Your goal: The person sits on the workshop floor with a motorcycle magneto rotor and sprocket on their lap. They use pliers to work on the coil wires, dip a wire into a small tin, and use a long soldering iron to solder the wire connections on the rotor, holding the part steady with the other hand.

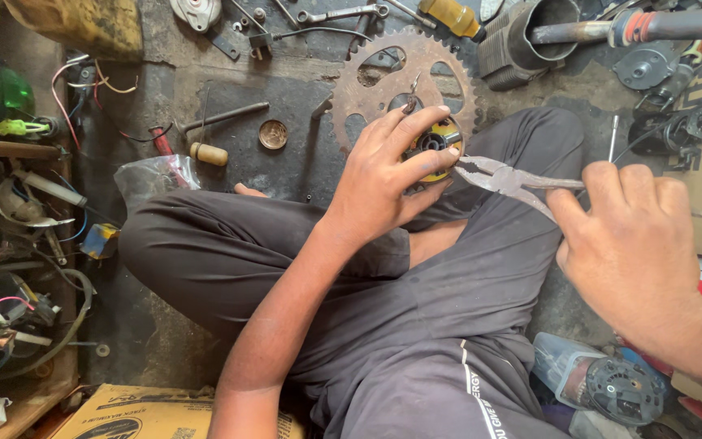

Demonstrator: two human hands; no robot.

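The person sits cross-legged on a workshop floor with a small round part (434, 140), yellow-rimmed with a dark centre, held over the knee, just in front of a large rusty sprocket (404, 81) that lies flat on the floor. The left hand (392, 175) wraps the part from above, fingers spread and curled tight around its rim. The right hand (631, 236) is closed around the handles of a pair of pliers (504, 179), whose nose reaches the part's right edge. The pliers' jaws look nearly closed, though the fingers hide whether they actually bite anything. The step in hand looks like gripping or pulling some small piece at the part's edge. The next move probably calls for a firm squeeze of the handles and a steady left hand, so the nose does not slip off toward the fingertips
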